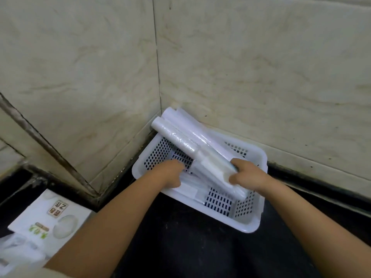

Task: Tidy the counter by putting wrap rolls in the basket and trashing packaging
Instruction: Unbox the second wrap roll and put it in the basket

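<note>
A white perforated plastic basket (250, 223) sits on the black counter, pushed into the wall corner. Several white wrap rolls (176, 135) lie slanted in it, their far ends sticking up over the back-left rim against the wall. My right hand (246, 173) is closed around the near end of the rolls. My left hand (170, 173) is inside the basket beside them, fingers curled against the rolls and some flat clear packets (192, 189) on the basket floor; whether it grips anything is hidden.
A white box with green print (48, 213) lies on the counter at the lower left, with crumpled clear plastic packaging (18, 251) beside it. Marble-look wall tiles (251, 67) close off the back and left. Black counter (192, 247) stretches in front of the basket.
</note>
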